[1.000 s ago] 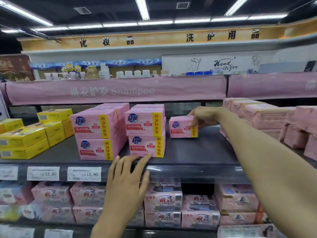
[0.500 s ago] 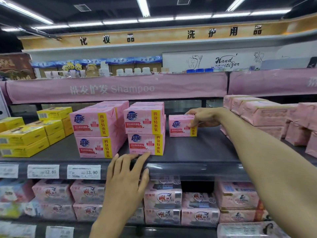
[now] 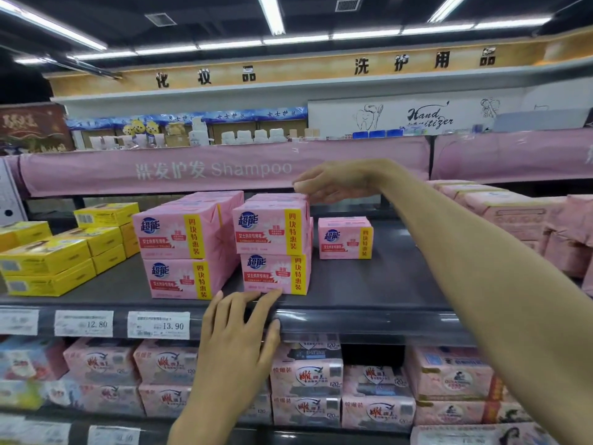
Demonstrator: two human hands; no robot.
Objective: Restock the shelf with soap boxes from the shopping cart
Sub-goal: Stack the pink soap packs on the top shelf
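- The shelf (image 3: 369,284) is dark grey, and the soap boxes stand on its left half.
- One single soap box (image 3: 345,237), pink with a yellow stripe, stands alone behind the middle of the shelf. It is just beside the right stack (image 3: 272,245) but apart from it.
- The right stack is two pink boxes high and stands close to the front edge. The left stack (image 3: 183,252) is beside it and has the same height.
- The right hand (image 3: 333,184) is above the top of the right stack. Its fingers are stretched and relaxed and hold nothing. I cannot tell if the lower fingers touch the top box.
- The left hand (image 3: 237,332) lies flat on the front edge of the shelf with straight fingers and holds nothing. Its fingertips are just before the lower box of the right stack.
- Yellow boxes (image 3: 48,264) are piled at the left end of the shelf.
- Pale pink packs (image 3: 500,213) are piled at the right end.
- Price tags (image 3: 158,324) are fixed on the front strip, left of the left hand.
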